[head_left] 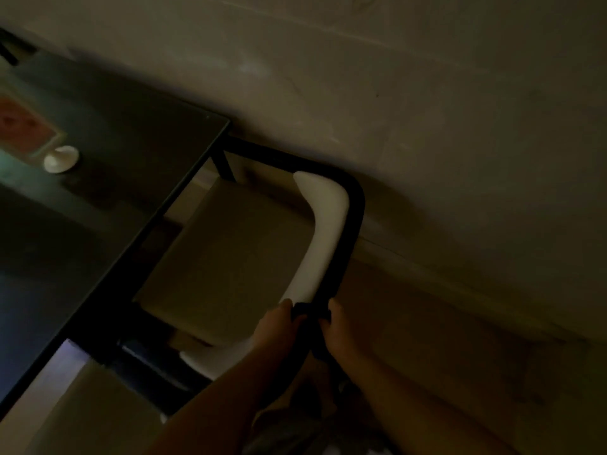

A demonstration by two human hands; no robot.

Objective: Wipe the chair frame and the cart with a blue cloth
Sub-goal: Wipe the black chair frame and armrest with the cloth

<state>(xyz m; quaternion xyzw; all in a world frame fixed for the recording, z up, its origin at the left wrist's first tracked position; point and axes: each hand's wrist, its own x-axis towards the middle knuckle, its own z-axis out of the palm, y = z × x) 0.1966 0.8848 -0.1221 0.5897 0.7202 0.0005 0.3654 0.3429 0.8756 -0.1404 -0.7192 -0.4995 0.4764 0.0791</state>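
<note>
Here both hands, left (pixel 274 326) and right (pixel 338 326), clamp a dark cloth (pixel 307 311) around the black chair frame (pixel 353 221). The chair is tucked against a dark table (pixel 108 178) on its left.

Your left hand (pixel 277 326): fingers curled closed, knuckles up, forearm bare, reaching in from lower centre. Your right hand (pixel 338 326): just beside it, likewise curled closed, thumb tip upward, bare forearm entering from lower right. Both wrists roughly straight; dim light hides fingertips.
</note>
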